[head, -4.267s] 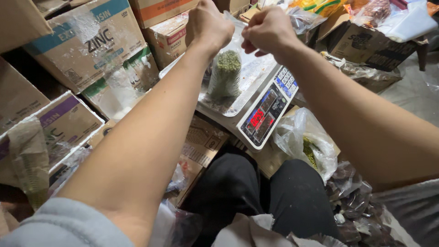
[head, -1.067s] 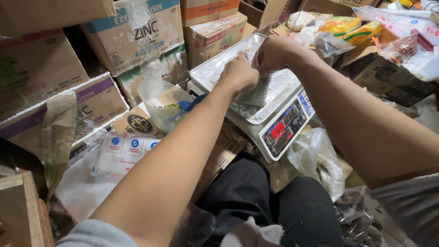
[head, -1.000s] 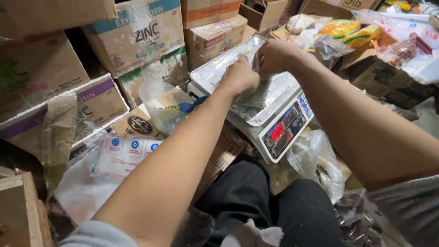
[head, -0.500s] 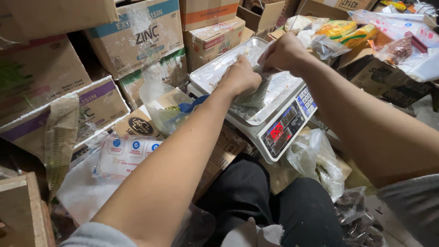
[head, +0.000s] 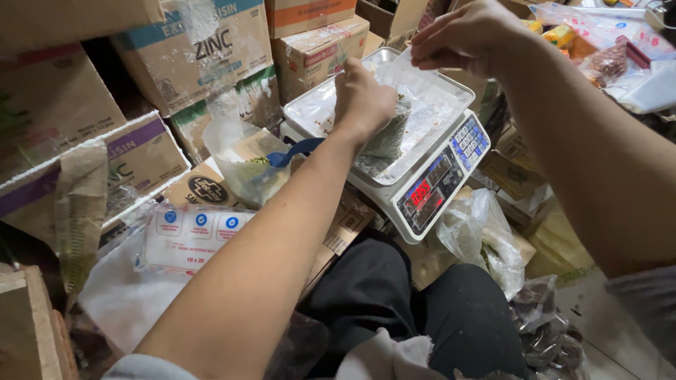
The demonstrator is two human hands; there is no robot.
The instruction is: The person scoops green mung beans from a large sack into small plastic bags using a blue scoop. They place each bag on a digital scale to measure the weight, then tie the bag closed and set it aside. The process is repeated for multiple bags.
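A small clear plastic bag [head: 400,116] of green grains rests on the metal pan of a white digital scale [head: 451,112]. My left hand [head: 362,98] grips the bag's lower part against the pan. My right hand [head: 465,35] is raised above the pan's far side and pinches the bag's top edge, pulling the plastic up and taut. The scale's front panel shows red digits and a keypad.
A clear tub [head: 243,158] with green grains and a blue scoop [head: 292,151] stands left of the scale. Stacked cardboard boxes [head: 197,49] fill the left and back. A pack of plastic bags [head: 190,236] lies at lower left; tied bags [head: 479,232] sit under the scale.
My right hand has risen, stretching the bag's top upward. My left hand has stayed on the bag on the pan. Earlier, both hands held the bag higher above the scale.
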